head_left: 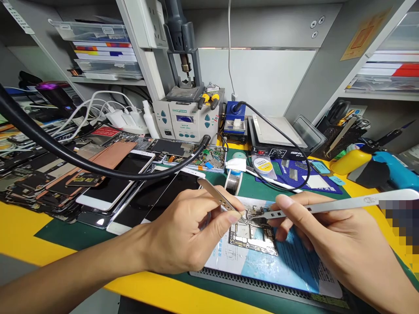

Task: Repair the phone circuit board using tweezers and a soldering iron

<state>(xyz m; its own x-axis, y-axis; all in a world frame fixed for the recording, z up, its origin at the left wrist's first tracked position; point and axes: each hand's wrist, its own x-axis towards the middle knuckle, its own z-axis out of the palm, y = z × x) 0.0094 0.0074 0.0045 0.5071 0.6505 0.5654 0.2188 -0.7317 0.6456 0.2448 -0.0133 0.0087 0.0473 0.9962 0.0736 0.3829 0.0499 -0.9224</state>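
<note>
Circuit board [253,242] lies on white-and-blue sheet [278,274], between two hands. Left hand [190,231] pinches thin metal tool [214,192]; right hand [327,222] grips silver tweezers [347,203]. Both tips close together at board's far part; cannot tell if touching. Solder spool [233,182] just past sheet. Phones [119,187] piled at left. Grey machine [186,120] behind.

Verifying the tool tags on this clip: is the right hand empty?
No, the right hand holds silver tweezers, their narrow end reaching over the phone circuit board.

Grey shelving [330,74], white back panel [271,80]
</note>
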